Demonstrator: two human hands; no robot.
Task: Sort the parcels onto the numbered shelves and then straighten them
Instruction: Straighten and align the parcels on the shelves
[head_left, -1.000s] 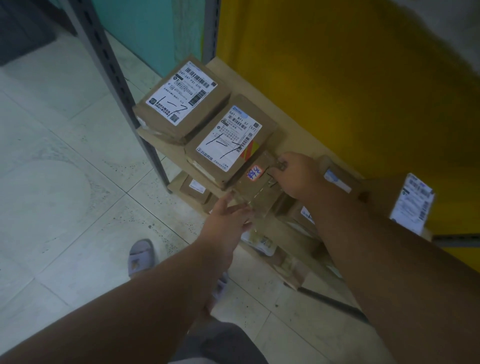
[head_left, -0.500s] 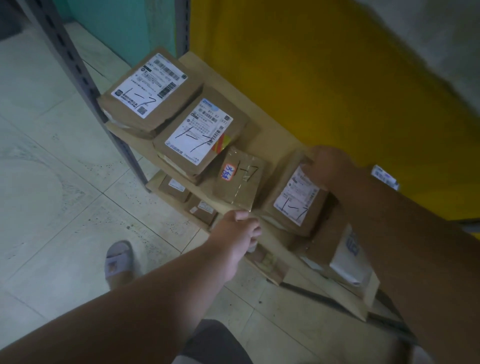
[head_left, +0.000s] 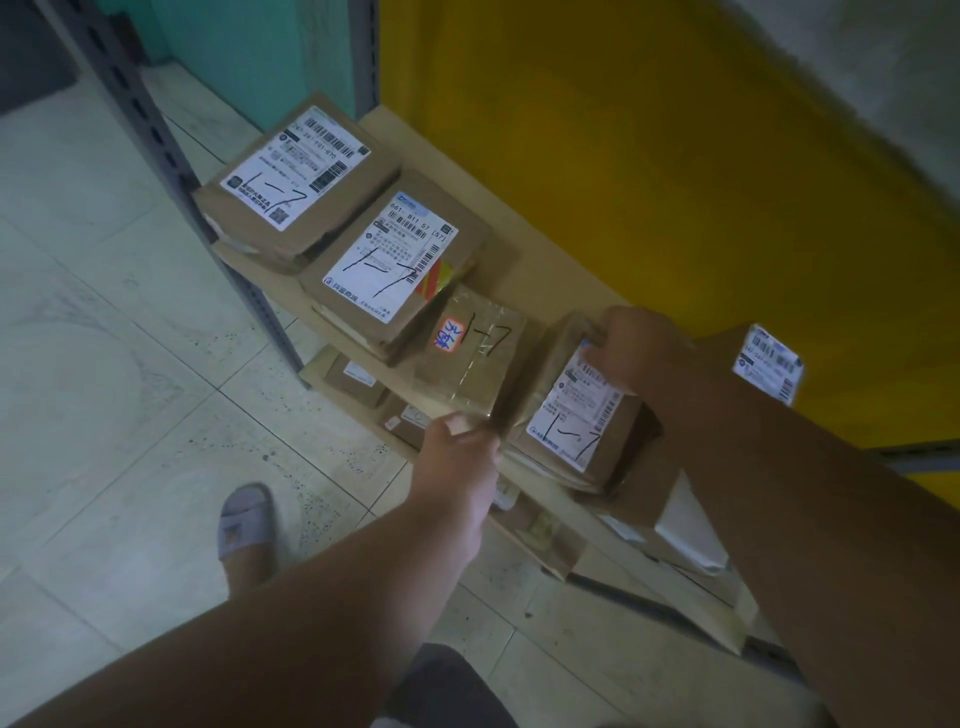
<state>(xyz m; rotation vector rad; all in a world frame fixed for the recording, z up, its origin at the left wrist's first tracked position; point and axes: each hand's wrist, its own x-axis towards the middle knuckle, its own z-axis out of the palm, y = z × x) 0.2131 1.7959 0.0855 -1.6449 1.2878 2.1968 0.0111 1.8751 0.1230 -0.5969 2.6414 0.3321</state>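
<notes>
Several brown parcels marked "1-7" lie in a row on a cardboard-lined shelf (head_left: 524, 208). From the left: a large parcel (head_left: 301, 171), a second labelled parcel (head_left: 389, 270), a small taped parcel (head_left: 475, 358) with an orange sticker, and a tilted labelled parcel (head_left: 576, 410). My right hand (head_left: 631, 345) grips the far top edge of the tilted parcel. My left hand (head_left: 457, 452) holds the near corner between the taped parcel and the tilted one; its fingertips are hidden. Another labelled parcel (head_left: 769, 364) sits beyond my right forearm.
A grey slotted shelf post (head_left: 171, 171) stands at the left. The lower shelf holds more small parcels (head_left: 353, 379) and boxes (head_left: 691, 525). A yellow wall (head_left: 649, 156) backs the shelf. My foot in a grey slipper (head_left: 244, 530) stands on the tiled floor.
My right hand left the taped parcel, moved right and took the tilted labelled parcel's top edge. My left hand rose to the shelf's front edge at the parcels' near corner.
</notes>
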